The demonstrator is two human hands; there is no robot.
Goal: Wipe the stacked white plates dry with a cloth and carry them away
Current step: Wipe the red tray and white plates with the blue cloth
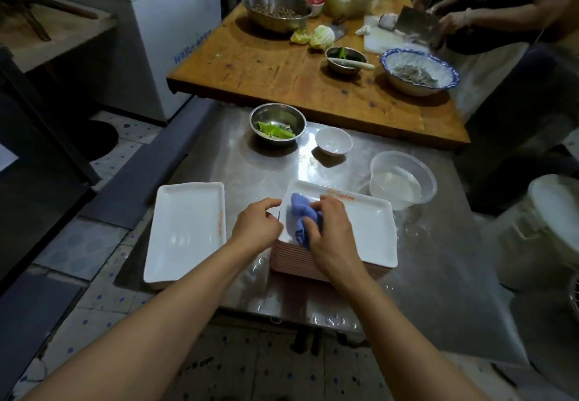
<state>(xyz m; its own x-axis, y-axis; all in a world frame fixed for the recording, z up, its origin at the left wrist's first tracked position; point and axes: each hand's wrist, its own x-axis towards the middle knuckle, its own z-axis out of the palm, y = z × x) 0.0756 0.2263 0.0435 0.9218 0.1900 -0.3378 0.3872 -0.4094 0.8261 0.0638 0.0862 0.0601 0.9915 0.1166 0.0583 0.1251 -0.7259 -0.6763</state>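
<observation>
Cloth [302, 217]: blue, soft and crumpled, bunched under the right hand [332, 234]; its fingers curl over the fabric and press it onto the top plate's near-left corner.
Right hand: grasping the cloth, knuckles up, thumb toward the left hand.
Left hand [255, 228]: just left of the cloth, fingers curled round the left edge of the top plate, steadying it.
Stack of plates [360, 234]: directly beneath both hands; rectangular, glossy white, shallow with raised rims and rounded corners; reddish print along the far rim; pink-edged layers show at the stack's near side.
Single plate [185, 231]: same rectangular white shape, lying flat to the left of the left hand, apart from the stack.
Steel table [438, 275]: smooth, reflective metal carrying both plates, beaded with water drops near the stack.
Plastic tub [402, 178]: clear, round, holding water, beyond and right of the right hand.
White bowl [333, 140]: small, round, ceramic, beyond the hands.
Steel bowl [277, 123]: shiny, with green vegetable scraps, beyond the left hand.
Wooden table [282, 65]: worn orange boards farther off, carrying bowls and cabbage.
</observation>
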